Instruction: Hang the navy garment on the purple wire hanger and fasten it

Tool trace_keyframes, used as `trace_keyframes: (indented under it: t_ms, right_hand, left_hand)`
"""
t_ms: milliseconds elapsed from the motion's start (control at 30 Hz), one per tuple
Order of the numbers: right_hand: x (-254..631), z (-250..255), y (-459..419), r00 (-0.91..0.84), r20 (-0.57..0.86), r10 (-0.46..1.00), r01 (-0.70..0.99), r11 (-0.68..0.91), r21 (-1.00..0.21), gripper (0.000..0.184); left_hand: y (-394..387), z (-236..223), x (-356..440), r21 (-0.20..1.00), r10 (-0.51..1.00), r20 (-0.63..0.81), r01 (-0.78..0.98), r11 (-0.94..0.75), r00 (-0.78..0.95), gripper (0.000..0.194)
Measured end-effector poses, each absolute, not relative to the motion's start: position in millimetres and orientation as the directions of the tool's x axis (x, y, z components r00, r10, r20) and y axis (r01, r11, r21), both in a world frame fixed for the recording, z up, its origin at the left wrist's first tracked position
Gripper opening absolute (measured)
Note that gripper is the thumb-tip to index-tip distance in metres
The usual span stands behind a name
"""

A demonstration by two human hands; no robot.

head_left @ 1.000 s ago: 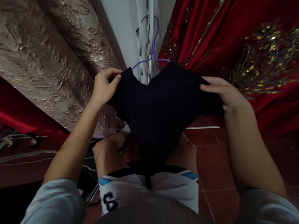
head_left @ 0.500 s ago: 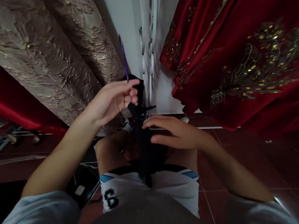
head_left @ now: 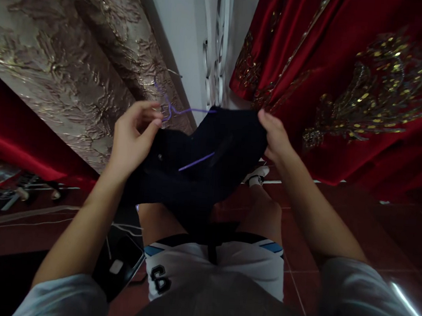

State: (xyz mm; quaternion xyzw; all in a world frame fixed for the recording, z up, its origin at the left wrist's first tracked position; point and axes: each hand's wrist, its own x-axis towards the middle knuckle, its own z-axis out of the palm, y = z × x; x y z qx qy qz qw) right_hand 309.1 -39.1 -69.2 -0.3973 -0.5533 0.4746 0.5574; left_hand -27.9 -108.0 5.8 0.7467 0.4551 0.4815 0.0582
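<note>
A dark navy or black garment (head_left: pixel 195 176) is spread between my hands above my knees. A thin purple clothes hanger (head_left: pixel 189 110) runs along its top; one arm goes into the right shoulder and a lower bar crosses the front. My left hand (head_left: pixel 134 135) is closed at the garment's left upper edge, its thumb and fingertips beside the hanger's left arm. Whether these fingers also grip the hanger is unclear. My right hand (head_left: pixel 275 136) pinches the upper right corner of the garment. Folds and darkness hide the kind of garment.
Red sequined fabric (head_left: pixel 333 89) hangs on the right, and beige textured fabric (head_left: pixel 75 69) on the left. A white metal frame (head_left: pixel 220 42) stands ahead. By my left leg, a black phone-like device (head_left: pixel 130 254) and white cables (head_left: pixel 128 228) lie low down.
The dark garment has gone from hanging in a narrow bundle to being spread wide. My right hand has moved up and taken its corner; my left hand has shifted left and the hanger has turned.
</note>
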Motion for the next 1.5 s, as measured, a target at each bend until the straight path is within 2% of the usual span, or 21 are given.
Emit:
trace_keyframes:
  t_ms: [67, 133, 200, 267, 367, 467, 533, 600, 700, 733, 767, 833, 900, 933, 1000, 1067, 1133, 1200, 1300, 1400, 1500]
  right_hand:
    - [310, -45, -23, 0.064, 0.291, 0.955, -0.112, 0.296, -0.948, 0.05]
    - [314, -27, -13, 0.15, 0.332, 0.931, -0.132, 0.351, -0.927, 0.045]
    - [322, -19, -14, 0.195, 0.399, 0.896, -0.112, 0.424, -0.899, 0.04]
    - [330, -23, -28, 0.242, 0.475, 0.846, -0.062, 0.502, -0.863, 0.04]
    - [340, -42, -57, 0.325, 0.461, 0.826, -0.056, 0.503, -0.862, 0.039]
    - [347, -62, -72, 0.363, 0.37, 0.855, -0.084, 0.426, -0.901, 0.039]
    - [348, -69, -74, 0.401, 0.36, 0.842, -0.051, 0.413, -0.909, 0.039]
    - [343, -72, -75, 0.512, 0.445, 0.735, 0.103, 0.462, -0.881, 0.036]
    - [316, -80, -92, 0.627, 0.637, 0.448, 0.478, 0.424, -0.769, 0.042]
    - [302, -87, -101, 0.62, 0.671, 0.407, 0.557, 0.374, -0.741, 0.044]
    - [286, -97, -111, 0.6, 0.677, 0.426, 0.585, 0.343, -0.735, 0.039]
    - [255, -123, -130, 0.475, 0.607, 0.637, 0.536, 0.337, -0.774, 0.022]
    - [230, -152, -145, 0.268, 0.402, 0.875, 0.405, 0.276, -0.871, 0.027]
    - [222, -165, -151, 0.176, 0.268, 0.947, 0.319, 0.203, -0.926, 0.033]
    - [214, -183, -161, 0.064, 0.039, 0.997, 0.149, 0.03, -0.988, 0.044]
    - [214, -191, -170, 0.074, -0.078, 0.994, 0.014, -0.079, -0.997, 0.048]
    - [218, -189, -177, 0.128, -0.109, 0.986, -0.07, -0.101, -0.992, 0.046]
    - [220, -184, -182, 0.146, -0.107, 0.983, -0.101, -0.093, -0.991, 0.043]
    - [220, -179, -182, 0.12, -0.071, 0.99, -0.098, -0.059, -0.993, 0.043]
    - [216, -177, -182, 0.128, -0.08, 0.988, -0.118, -0.065, -0.991, 0.042]
    - [215, -177, -187, 0.087, -0.062, 0.994, -0.16, -0.047, -0.986, 0.045]
  left_hand:
    - [-109, -1, -19, 0.354, 0.559, 0.827, 0.725, -0.59, 0.051, 0.033]
    - [-116, -10, -11, 0.203, 0.445, 0.89, 0.793, -0.574, 0.095, 0.028]
    - [-123, -22, 0, 0.1, 0.473, 0.846, 0.797, -0.595, 0.247, 0.03]
    - [-126, -37, 12, 0.08, 0.585, 0.707, 0.777, -0.624, 0.397, 0.039]
    - [-123, -62, 31, 0.14, 0.752, 0.47, 0.801, -0.582, 0.463, 0.054]
    - [-120, -83, 45, 0.189, 0.828, 0.383, 0.842, -0.505, 0.41, 0.052]
    - [-122, -95, 51, 0.266, 0.848, 0.392, 0.839, -0.475, 0.356, 0.053]
    - [-127, -103, 56, 0.375, 0.84, 0.44, 0.785, -0.494, 0.318, 0.054]
    - [-142, -110, 65, 0.544, 0.794, 0.569, 0.626, -0.559, 0.214, 0.036]
    - [-148, -110, 69, 0.592, 0.783, 0.604, 0.573, -0.567, 0.151, 0.029]
    - [-154, -110, 74, 0.635, 0.778, 0.623, 0.527, -0.565, 0.085, 0.023]
    - [-164, -110, 84, 0.707, 0.785, 0.619, 0.451, -0.545, -0.023, 0.018]
    - [-172, -111, 94, 0.762, 0.801, 0.594, 0.373, -0.53, -0.077, 0.016]
    - [-174, -113, 98, 0.781, 0.806, 0.584, 0.336, -0.526, -0.095, 0.016]
    - [-177, -124, 103, 0.815, 0.813, 0.563, 0.26, -0.517, -0.147, 0.018]
    - [-178, -143, 105, 0.854, 0.825, 0.519, 0.16, -0.495, -0.224, 0.029]
    - [-180, -169, 107, 0.893, 0.848, 0.439, 0.043, -0.448, -0.297, 0.043]
    - [-183, -195, 109, 0.93, 0.89, 0.334, -0.047, -0.366, -0.31, 0.049]
    - [-188, -220, 115, 0.964, 0.945, 0.225, -0.088, -0.252, -0.237, 0.032]
    - [-190, -220, 117, 0.959, 0.938, 0.28, 0.024, -0.281, -0.203, 0.009]
    - [-191, -211, 117, 0.922, 0.901, 0.381, 0.163, -0.352, -0.21, 0.012]
